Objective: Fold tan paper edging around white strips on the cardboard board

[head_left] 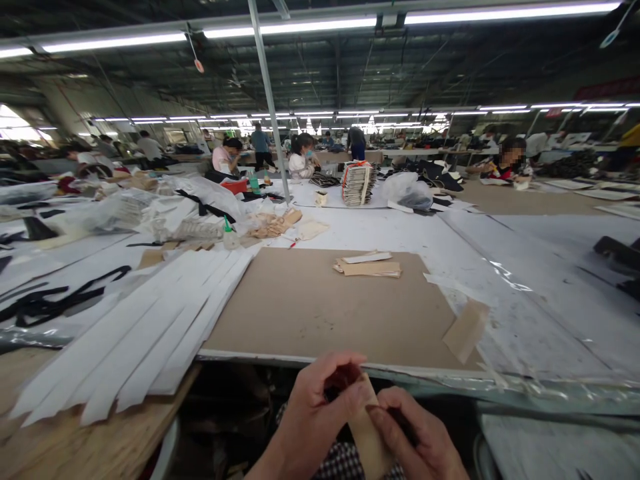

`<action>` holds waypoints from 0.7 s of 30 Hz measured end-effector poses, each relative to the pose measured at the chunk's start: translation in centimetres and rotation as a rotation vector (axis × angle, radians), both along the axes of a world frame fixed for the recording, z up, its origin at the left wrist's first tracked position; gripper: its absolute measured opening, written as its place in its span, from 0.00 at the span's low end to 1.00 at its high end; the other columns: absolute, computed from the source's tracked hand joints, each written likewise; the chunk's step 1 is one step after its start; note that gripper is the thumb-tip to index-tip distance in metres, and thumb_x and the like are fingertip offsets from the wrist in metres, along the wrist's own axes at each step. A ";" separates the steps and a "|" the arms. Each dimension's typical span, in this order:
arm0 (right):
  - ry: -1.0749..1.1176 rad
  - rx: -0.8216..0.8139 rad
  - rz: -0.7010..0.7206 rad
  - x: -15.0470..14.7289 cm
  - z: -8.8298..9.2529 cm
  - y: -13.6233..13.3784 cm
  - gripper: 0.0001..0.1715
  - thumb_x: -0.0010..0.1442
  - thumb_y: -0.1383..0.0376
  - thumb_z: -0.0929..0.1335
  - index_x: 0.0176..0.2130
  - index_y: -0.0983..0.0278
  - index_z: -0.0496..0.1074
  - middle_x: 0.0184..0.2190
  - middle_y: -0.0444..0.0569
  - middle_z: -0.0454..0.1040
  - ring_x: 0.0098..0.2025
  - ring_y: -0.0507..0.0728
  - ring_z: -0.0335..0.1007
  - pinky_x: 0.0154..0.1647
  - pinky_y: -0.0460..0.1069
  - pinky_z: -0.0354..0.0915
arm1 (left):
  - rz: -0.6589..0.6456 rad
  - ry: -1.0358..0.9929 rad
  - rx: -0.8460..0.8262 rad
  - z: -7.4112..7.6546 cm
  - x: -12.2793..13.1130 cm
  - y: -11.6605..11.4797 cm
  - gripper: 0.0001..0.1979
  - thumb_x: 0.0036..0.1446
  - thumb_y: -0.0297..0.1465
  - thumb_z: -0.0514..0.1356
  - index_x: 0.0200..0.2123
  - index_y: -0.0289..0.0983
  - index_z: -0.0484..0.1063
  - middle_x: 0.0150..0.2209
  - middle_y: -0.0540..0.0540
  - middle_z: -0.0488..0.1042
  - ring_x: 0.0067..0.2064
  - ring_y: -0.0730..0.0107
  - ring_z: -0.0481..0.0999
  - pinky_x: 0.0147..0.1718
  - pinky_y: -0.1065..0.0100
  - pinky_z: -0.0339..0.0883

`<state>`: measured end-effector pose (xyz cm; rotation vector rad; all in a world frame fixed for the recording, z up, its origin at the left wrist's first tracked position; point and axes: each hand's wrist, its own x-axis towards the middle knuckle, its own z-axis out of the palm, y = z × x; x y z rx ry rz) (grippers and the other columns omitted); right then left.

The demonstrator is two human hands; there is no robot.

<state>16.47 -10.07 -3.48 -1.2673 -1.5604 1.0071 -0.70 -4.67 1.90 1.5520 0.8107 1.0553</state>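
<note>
My left hand (325, 400) pinches the upper end of a tan strip (369, 437) between thumb and fingers. On the strip's right edge, my right hand (413, 427) has its thumb and fingers closed. Both hands are just in front of the table's near edge, above my lap. The strip hangs tilted downward, and its lower end runs out of view. Whether it is paper or fabric I cannot tell. Beyond the hands lies a brown board (310, 307), with a small stack of tan and white strips (370, 265) near its far side.
Long white strips (145, 320) fan out at left. A tan piece (467, 330) lies at the board's right edge. Behind are a green-capped bottle (230, 235), a tied bundle (357, 183), plastic bags (407, 192) and a metal pole (270, 100). Several people sit or stand farther back.
</note>
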 end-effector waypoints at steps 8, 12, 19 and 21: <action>-0.118 -0.187 0.216 2.3 3.0 1.3 0.14 0.65 0.53 0.64 0.36 0.60 0.69 0.32 0.41 0.67 0.35 0.51 0.62 0.35 0.44 0.56 | 0.156 0.017 -0.090 0.7 -1.1 1.2 0.11 0.58 0.36 0.63 0.26 0.35 0.74 0.26 0.51 0.70 0.30 0.74 0.67 0.30 0.75 0.62; -0.010 -0.315 0.142 5.5 2.3 1.9 0.15 0.61 0.54 0.69 0.32 0.63 0.69 0.25 0.38 0.60 0.28 0.49 0.52 0.27 0.44 0.49 | 0.394 -0.316 -0.378 -0.3 -1.8 2.4 0.13 0.49 0.38 0.69 0.26 0.34 0.73 0.26 0.51 0.71 0.29 0.74 0.68 0.28 0.77 0.66; 0.531 -0.184 -0.366 6.1 2.1 2.1 0.22 0.46 0.56 0.78 0.38 0.63 0.74 0.31 0.43 0.76 0.34 0.51 0.69 0.35 0.43 0.64 | 0.523 -0.572 -0.619 -3.5 -2.5 4.8 0.05 0.49 0.28 0.68 0.31 0.34 0.76 0.34 0.48 0.77 0.35 0.70 0.77 0.35 0.73 0.77; 0.712 -0.155 -0.468 5.0 2.2 2.1 0.24 0.46 0.56 0.79 0.40 0.63 0.74 0.34 0.47 0.79 0.37 0.54 0.74 0.39 0.45 0.67 | 0.536 -0.593 -0.648 -4.1 -2.5 5.2 0.01 0.54 0.26 0.64 0.32 0.34 0.76 0.36 0.47 0.77 0.37 0.70 0.78 0.38 0.73 0.78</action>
